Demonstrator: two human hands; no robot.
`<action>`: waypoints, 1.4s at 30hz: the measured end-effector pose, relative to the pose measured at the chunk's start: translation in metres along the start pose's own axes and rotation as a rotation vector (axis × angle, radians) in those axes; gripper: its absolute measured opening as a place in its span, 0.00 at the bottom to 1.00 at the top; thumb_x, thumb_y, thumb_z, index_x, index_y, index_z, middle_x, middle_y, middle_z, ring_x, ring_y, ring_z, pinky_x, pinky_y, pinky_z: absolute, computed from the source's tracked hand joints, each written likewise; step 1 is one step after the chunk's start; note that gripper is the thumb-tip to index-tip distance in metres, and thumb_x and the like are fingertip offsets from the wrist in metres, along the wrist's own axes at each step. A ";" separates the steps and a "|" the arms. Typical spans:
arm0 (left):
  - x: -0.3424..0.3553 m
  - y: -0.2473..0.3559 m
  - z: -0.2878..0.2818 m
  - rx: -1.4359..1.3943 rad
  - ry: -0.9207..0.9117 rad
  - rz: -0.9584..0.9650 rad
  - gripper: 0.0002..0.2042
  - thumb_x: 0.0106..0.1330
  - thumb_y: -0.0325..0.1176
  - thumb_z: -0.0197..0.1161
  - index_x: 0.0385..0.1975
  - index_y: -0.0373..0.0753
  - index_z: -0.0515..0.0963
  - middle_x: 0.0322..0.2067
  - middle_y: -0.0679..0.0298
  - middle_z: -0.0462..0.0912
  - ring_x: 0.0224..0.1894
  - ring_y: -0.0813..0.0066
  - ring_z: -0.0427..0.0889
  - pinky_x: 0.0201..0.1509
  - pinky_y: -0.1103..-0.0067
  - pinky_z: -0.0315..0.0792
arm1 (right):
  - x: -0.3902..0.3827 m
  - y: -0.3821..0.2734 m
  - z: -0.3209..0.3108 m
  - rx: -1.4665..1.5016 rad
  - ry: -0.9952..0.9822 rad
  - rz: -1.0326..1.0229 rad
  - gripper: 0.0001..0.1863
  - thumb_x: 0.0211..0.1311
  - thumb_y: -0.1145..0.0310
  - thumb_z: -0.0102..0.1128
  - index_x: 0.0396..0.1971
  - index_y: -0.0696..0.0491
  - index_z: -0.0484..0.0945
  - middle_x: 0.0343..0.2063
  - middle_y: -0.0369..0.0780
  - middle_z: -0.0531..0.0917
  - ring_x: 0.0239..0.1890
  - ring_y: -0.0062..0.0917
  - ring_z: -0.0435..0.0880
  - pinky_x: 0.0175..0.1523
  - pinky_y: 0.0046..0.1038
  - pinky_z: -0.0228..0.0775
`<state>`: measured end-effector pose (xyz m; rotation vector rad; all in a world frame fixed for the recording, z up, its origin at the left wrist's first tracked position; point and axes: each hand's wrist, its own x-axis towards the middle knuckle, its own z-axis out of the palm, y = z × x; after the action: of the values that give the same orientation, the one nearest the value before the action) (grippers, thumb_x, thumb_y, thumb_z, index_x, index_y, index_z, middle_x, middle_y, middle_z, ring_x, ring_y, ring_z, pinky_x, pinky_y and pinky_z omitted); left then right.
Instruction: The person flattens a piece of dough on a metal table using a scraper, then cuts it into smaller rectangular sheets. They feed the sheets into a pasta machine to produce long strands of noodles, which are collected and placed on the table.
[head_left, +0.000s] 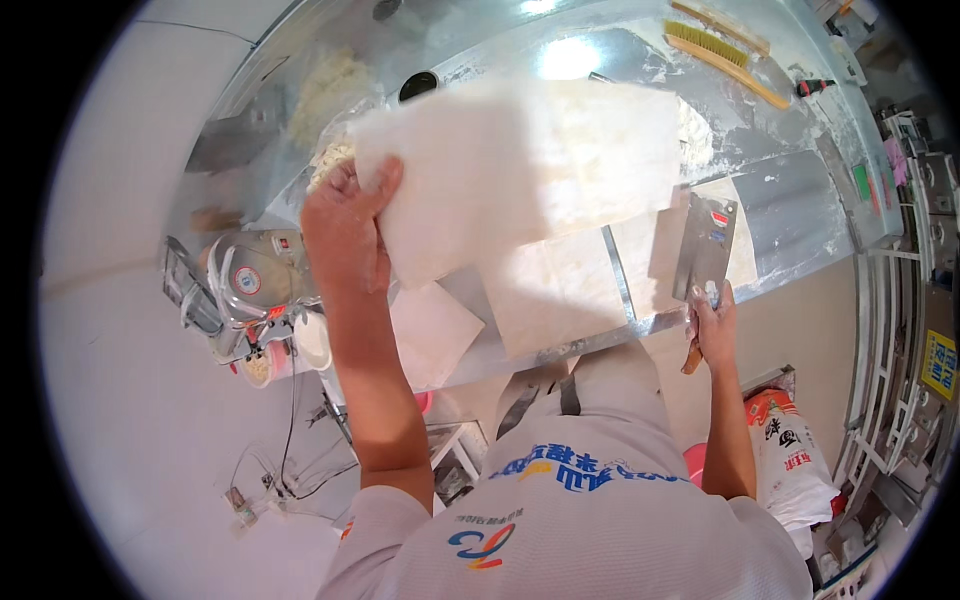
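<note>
My left hand [350,220] grips the left side of a large, pale, thin rectangular sheet [560,150], which looks like dough, held up over the steel worktable [800,190]. In my right hand [715,325] is a wide rectangular steel blade [705,250] with a wooden handle, held upright at the right of the sheets. More pale sheets [545,300] lie flat on the worktable below the raised one, with one [435,340] at the front left near my left forearm.
A bristle brush [725,65] lies at the back right, beside loose flour. A dark round container [418,85] stands behind the raised sheet. A machine [250,270] and a tub [258,368] are at the left. Sacks [790,460] and metal racks [880,330] are at the right.
</note>
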<state>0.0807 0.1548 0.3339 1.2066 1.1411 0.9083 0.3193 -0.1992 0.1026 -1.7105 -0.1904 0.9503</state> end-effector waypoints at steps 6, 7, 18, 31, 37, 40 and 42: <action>0.062 -0.168 -0.116 0.124 -0.013 0.024 0.14 0.65 0.24 0.72 0.47 0.28 0.79 0.40 0.59 0.87 0.39 0.76 0.84 0.45 0.79 0.79 | -0.019 -0.002 0.031 -0.117 0.036 0.002 0.07 0.77 0.68 0.57 0.42 0.52 0.68 0.20 0.32 0.74 0.13 0.13 0.70 0.17 0.19 0.63; 0.067 -0.189 -0.132 0.178 0.023 -0.001 0.14 0.65 0.24 0.72 0.47 0.28 0.79 0.40 0.60 0.86 0.39 0.76 0.84 0.45 0.79 0.79 | -0.022 -0.003 0.042 -0.128 0.030 0.000 0.07 0.77 0.68 0.56 0.42 0.52 0.69 0.20 0.32 0.74 0.14 0.13 0.70 0.17 0.19 0.63; 0.081 -0.300 -0.264 -0.020 -0.020 -0.589 0.21 0.62 0.34 0.78 0.51 0.31 0.80 0.42 0.62 0.87 0.41 0.75 0.85 0.50 0.77 0.77 | -0.004 -0.012 0.196 -0.422 -0.215 -0.017 0.10 0.76 0.68 0.57 0.45 0.56 0.66 0.20 0.35 0.75 0.14 0.16 0.72 0.17 0.24 0.66; 0.084 -0.346 -0.260 0.051 0.078 -0.221 0.21 0.64 0.32 0.77 0.52 0.27 0.80 0.43 0.63 0.86 0.44 0.78 0.82 0.56 0.77 0.74 | -0.053 0.026 0.192 -0.313 -0.441 0.329 0.09 0.74 0.66 0.59 0.44 0.52 0.70 0.20 0.33 0.74 0.13 0.14 0.69 0.18 0.21 0.63; 0.092 -0.338 -0.255 0.048 0.099 -0.274 0.18 0.66 0.28 0.74 0.52 0.27 0.80 0.43 0.63 0.86 0.42 0.79 0.82 0.53 0.80 0.75 | -0.050 0.037 0.200 -0.255 -0.410 0.273 0.08 0.75 0.66 0.57 0.40 0.52 0.69 0.18 0.33 0.73 0.14 0.15 0.70 0.19 0.22 0.63; 0.098 -0.329 -0.246 0.018 0.096 -0.246 0.17 0.66 0.28 0.73 0.51 0.27 0.80 0.43 0.62 0.86 0.41 0.79 0.82 0.51 0.79 0.75 | -0.045 0.041 0.203 -0.270 -0.392 0.207 0.08 0.75 0.67 0.57 0.39 0.52 0.68 0.18 0.32 0.73 0.15 0.14 0.69 0.19 0.23 0.63; 0.107 -0.324 -0.237 -0.033 0.108 -0.243 0.16 0.66 0.28 0.73 0.50 0.28 0.80 0.43 0.62 0.86 0.41 0.78 0.83 0.51 0.78 0.76 | -0.035 0.038 0.206 -0.289 -0.379 0.171 0.08 0.75 0.67 0.57 0.40 0.53 0.68 0.19 0.32 0.73 0.16 0.14 0.69 0.20 0.23 0.63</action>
<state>-0.1433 0.2578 -0.0001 0.9766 1.3224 0.8099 0.1449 -0.0816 0.0741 -1.8130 -0.4544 1.4282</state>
